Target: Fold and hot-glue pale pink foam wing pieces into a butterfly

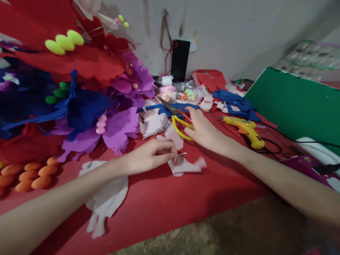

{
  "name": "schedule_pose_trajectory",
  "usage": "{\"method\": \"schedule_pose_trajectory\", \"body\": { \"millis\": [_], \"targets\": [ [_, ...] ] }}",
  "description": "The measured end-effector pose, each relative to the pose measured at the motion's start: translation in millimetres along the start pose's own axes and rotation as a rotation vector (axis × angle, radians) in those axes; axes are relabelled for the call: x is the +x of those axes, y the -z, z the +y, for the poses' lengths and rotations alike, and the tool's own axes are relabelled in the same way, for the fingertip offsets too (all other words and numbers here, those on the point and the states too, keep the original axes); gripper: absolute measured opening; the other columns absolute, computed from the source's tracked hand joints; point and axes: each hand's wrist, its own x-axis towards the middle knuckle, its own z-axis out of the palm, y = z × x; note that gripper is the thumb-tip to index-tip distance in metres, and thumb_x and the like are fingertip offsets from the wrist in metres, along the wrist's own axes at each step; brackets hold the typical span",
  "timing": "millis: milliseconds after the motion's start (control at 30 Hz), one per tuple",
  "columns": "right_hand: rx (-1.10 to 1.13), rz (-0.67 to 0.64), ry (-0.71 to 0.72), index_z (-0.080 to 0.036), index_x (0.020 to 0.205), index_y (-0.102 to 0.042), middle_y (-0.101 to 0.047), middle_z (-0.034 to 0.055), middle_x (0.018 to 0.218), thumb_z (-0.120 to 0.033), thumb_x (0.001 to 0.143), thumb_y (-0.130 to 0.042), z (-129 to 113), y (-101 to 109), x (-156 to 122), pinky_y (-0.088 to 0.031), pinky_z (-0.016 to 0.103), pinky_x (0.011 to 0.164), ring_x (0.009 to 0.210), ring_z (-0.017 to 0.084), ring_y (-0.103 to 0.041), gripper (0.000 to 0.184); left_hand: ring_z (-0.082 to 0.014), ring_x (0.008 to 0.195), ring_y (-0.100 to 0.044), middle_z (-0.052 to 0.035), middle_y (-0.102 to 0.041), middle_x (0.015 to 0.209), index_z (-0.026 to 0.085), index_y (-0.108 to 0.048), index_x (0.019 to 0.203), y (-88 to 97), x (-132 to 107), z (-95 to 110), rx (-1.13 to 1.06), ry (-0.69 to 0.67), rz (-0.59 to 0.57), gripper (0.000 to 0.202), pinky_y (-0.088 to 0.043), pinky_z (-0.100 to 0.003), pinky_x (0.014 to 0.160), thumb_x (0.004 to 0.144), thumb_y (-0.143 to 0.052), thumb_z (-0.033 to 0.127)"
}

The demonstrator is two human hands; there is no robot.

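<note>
Past a white cutout [111,194] on the red counter [159,212], pinching a thin stick [182,154] between fingers [166,157] of the left hand [150,156]. Farther off, touching yellow-handled scissors [173,111] with the right hand [202,128]; cannot tell whether clamped on them.

Craft workspace: red worktable [148,216] bearing yellow glue gun [242,125], scissors [174,110], blue offcuts [235,103], purple cutouts [120,128].
</note>
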Motion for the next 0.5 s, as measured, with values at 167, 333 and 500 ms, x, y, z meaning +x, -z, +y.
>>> {"method": "schedule_pose_trajectory", "body": {
  "millis": [167, 333, 500],
  "targets": [
    [0.007, -0.063, -0.071, -0.009, 0.134, -0.029, -0.043, 0.0176, 0.115, -0.017, 0.076, -0.041, -11, -12, 7, -0.045, 0.036, 0.081, 0.095, 0.024, -0.055, 0.06, -0.0158, 0.073, -0.062, -0.0015, -0.064, 0.071, 0.017, -0.058, 0.068, -0.1, -2, 6, -0.068, -0.017, -0.038, 0.019, -0.047, -0.026, 0.075, 0.083, -0.047, 0.022],
    [0.027, -0.054, -0.103, -0.006, 0.133, -0.032, -0.042, 0.0206, 0.116, -0.015, 0.076, -0.042, -13, -16, 7, -0.044, 0.04, 0.081, 0.097, 0.027, -0.053, 0.059, -0.0175, 0.08, -0.063, -0.0014, -0.064, 0.071, 0.017, -0.058, 0.067, -0.5, -3, 7, -0.118, -0.016, -0.044, 0.019, -0.047, -0.028, 0.08, 0.083, -0.049, 0.022],
    [0.11, 0.011, 0.004, -0.009, 0.113, -0.051, -0.047, 0.0163, 0.117, -0.013, 0.08, -0.038, -14, 8, -3, -0.036, 0.038, 0.096, 0.111, 0.024, -0.046, 0.036, -0.0145, 0.072, -0.062, -0.0004, -0.063, 0.067, 0.017, -0.058, 0.067, -1.6, -3, 6, -0.198, 0.004, -0.012, 0.021, -0.047, -0.028, 0.081, 0.084, -0.047, 0.022]
  ]
}}
